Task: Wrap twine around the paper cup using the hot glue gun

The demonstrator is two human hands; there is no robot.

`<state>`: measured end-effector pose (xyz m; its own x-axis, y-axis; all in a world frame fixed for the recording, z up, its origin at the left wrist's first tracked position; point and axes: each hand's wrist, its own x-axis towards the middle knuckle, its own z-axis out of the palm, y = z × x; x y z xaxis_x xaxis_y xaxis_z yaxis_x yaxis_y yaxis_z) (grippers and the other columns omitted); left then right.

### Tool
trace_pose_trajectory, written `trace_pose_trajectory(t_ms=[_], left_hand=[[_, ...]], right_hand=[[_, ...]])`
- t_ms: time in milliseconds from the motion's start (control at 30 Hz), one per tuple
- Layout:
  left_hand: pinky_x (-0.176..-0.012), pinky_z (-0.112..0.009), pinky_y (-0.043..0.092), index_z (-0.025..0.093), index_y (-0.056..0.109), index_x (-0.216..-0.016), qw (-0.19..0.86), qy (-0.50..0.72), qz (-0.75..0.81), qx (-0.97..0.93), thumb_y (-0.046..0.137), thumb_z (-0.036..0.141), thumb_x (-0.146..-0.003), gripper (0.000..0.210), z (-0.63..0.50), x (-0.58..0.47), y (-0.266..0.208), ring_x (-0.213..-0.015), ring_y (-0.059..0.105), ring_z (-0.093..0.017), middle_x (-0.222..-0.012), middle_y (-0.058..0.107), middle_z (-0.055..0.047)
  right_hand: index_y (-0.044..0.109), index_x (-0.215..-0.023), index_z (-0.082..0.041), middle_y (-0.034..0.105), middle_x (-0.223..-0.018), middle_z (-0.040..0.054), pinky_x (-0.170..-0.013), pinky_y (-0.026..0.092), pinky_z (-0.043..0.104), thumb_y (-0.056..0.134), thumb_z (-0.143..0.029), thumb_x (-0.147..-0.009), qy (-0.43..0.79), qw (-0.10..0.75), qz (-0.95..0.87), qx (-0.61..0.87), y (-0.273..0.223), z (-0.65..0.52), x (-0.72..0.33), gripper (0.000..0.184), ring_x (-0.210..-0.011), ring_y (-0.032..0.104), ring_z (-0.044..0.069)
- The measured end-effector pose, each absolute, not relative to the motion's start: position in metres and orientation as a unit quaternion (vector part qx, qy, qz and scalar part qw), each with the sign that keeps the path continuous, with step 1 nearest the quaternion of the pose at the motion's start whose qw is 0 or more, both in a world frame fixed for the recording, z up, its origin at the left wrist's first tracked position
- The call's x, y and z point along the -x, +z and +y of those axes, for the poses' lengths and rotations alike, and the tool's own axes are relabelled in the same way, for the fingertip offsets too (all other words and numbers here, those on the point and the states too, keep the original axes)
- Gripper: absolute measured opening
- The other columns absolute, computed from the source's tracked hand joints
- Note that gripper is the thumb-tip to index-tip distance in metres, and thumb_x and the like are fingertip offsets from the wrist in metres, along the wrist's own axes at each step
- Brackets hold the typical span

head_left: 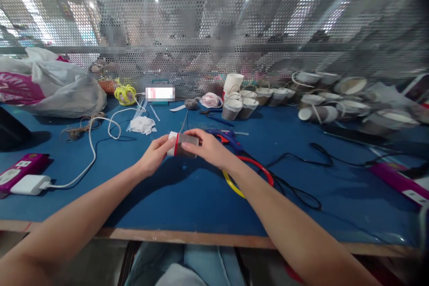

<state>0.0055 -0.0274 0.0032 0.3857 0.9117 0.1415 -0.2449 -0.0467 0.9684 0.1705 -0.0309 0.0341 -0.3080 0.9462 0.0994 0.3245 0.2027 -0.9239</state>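
Observation:
Both hands hold a paper cup on its side over the blue table. Grey-brown yarn wraps much of it, and a red band runs near its white end. My left hand grips that white end, thumb on top. My right hand is closed around the wrapped part, its thumb pressing the yarn. A grey strand rises from the cup toward a yarn ball farther back. Just right of my right hand lies a blue glue gun, partly hidden behind the forearm.
Several finished-looking wrapped cups with handles line the back right. Red and yellow rings lie under my right forearm. A white cable loops across the left from a charger. White scraps and a plastic bag sit left.

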Motion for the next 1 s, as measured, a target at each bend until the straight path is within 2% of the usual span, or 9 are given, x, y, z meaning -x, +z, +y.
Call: trace_pose_trajectory(t_ms=[167,267,333,400,500,600,767,933,1000], left_hand=[[-0.063,-0.021,0.039,0.010,0.056,-0.084,0.625,0.433,0.321,-0.565,0.063,0.028,-0.065,0.027,-0.028,-0.002,0.007,-0.063,0.050,-0.009,-0.071,0.057,-0.001],[-0.066,-0.022,0.039,0.010,0.054,-0.088,0.604,0.406,0.312,-0.611,0.063,0.026,-0.064,0.030,-0.031,-0.001,0.008,-0.066,0.050,-0.010,-0.074,0.056,-0.001],[-0.066,-0.022,0.039,0.009,0.054,-0.090,0.588,0.378,0.310,-0.645,0.063,0.026,-0.064,0.032,-0.034,-0.002,0.009,-0.066,0.049,-0.011,-0.075,0.056,-0.001],[-0.065,-0.023,0.039,0.009,0.054,-0.090,0.573,0.349,0.308,-0.675,0.062,0.028,-0.064,0.033,-0.038,-0.002,0.011,-0.065,0.048,-0.011,-0.074,0.055,-0.001],[-0.062,-0.022,0.039,0.008,0.055,-0.088,0.565,0.312,0.296,-0.703,0.060,0.029,-0.066,0.031,-0.044,-0.004,0.012,-0.062,0.047,-0.011,-0.071,0.055,-0.001],[-0.061,-0.022,0.040,0.009,0.055,-0.087,0.590,0.285,0.275,-0.704,0.059,0.027,-0.066,0.028,-0.049,-0.006,0.013,-0.062,0.048,-0.011,-0.071,0.055,-0.001],[-0.065,-0.023,0.042,0.010,0.056,-0.087,0.631,0.282,0.268,-0.671,0.062,0.024,-0.064,0.028,-0.050,-0.007,0.013,-0.065,0.051,-0.012,-0.075,0.058,-0.002],[-0.065,-0.023,0.042,0.010,0.058,-0.085,0.633,0.322,0.299,-0.638,0.064,0.029,-0.064,0.029,-0.048,-0.009,0.012,-0.064,0.052,-0.012,-0.072,0.060,-0.002],[-0.062,-0.024,0.042,0.009,0.059,-0.080,0.625,0.342,0.326,-0.621,0.062,0.035,-0.064,0.030,-0.047,-0.010,0.011,-0.061,0.053,-0.012,-0.068,0.060,-0.002]], right_hand=[[0.052,-0.097,-0.016,0.057,-0.092,0.0052,-0.069,0.041,0.028,0.065,-0.037,-0.062,0.408,0.322,-0.729,0.445,0.035,-0.030,-0.175,0.043,-0.077,0.052,0.015],[0.056,-0.092,-0.015,0.060,-0.089,0.0060,-0.069,0.041,0.028,0.048,-0.047,-0.074,0.423,0.319,-0.724,0.443,0.030,-0.026,-0.176,0.037,-0.078,0.054,0.015],[0.058,-0.086,-0.014,0.062,-0.080,0.0062,-0.064,0.043,0.028,0.035,-0.051,-0.080,0.432,0.317,-0.716,0.447,0.027,-0.025,-0.176,0.044,-0.071,0.055,0.015],[0.059,-0.084,-0.013,0.062,-0.076,0.0061,-0.059,0.043,0.026,0.034,-0.050,-0.080,0.430,0.322,-0.710,0.455,0.026,-0.025,-0.173,0.045,-0.067,0.056,0.014],[0.057,-0.091,-0.013,0.063,-0.089,0.0069,-0.063,0.044,0.023,0.035,-0.041,-0.082,0.400,0.340,-0.711,0.468,0.026,-0.026,-0.168,0.037,-0.075,0.057,0.012],[0.056,-0.098,-0.016,0.062,-0.096,0.0048,-0.063,0.043,0.020,0.030,-0.036,-0.085,0.352,0.333,-0.726,0.488,0.029,-0.026,-0.167,0.035,-0.077,0.057,0.010],[0.059,-0.059,-0.017,0.061,-0.060,0.0043,-0.058,0.038,0.026,0.051,-0.038,-0.072,0.189,0.256,-0.726,0.610,0.043,-0.018,-0.190,0.026,-0.061,0.056,0.016],[0.060,-0.077,-0.016,0.063,-0.073,0.0103,-0.063,0.037,0.031,0.044,-0.036,-0.076,0.031,0.196,-0.654,0.729,0.059,-0.003,-0.229,0.026,-0.076,0.058,0.024],[0.060,-0.072,-0.015,0.063,-0.073,0.0120,-0.063,0.038,0.031,0.047,-0.037,-0.075,0.017,0.147,-0.645,0.750,0.058,0.004,-0.242,0.026,-0.078,0.058,0.026]])
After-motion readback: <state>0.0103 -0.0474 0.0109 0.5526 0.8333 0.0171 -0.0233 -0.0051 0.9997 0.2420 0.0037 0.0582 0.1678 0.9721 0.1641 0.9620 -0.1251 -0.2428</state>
